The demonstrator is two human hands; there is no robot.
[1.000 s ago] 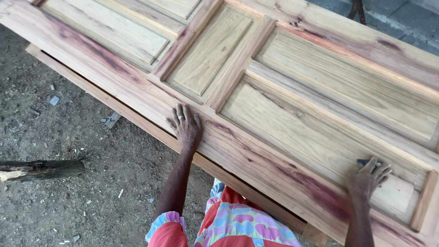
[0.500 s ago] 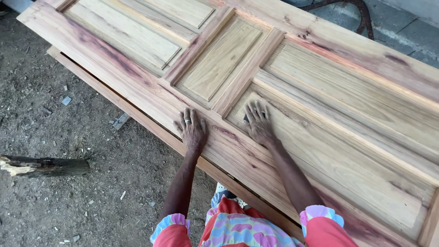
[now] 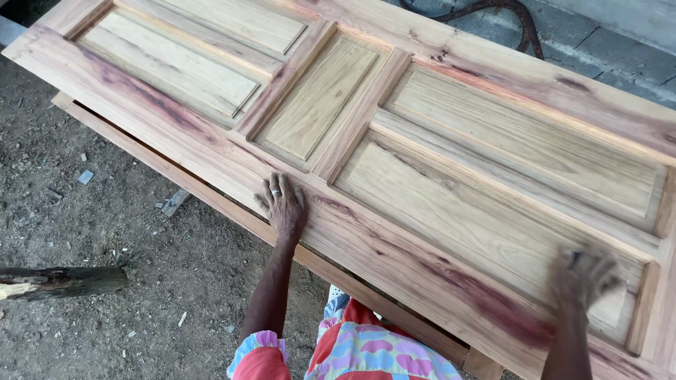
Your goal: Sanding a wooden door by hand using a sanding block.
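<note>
Bare grey dirt floor (image 3: 91, 225) strewn with wood chips; dark rough log (image 3: 60, 280) at left; grey concrete paving (image 3: 605, 53) beyond, under daylight.

A long bare-timber frame table (image 3: 211, 200) carries a pale, reddish-streaked panelled wooden door (image 3: 394, 176), lying flat under both grips.

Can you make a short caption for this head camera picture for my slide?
Left hand flat on a panelled wooden door, blurred right hand on its lower panel.
</note>
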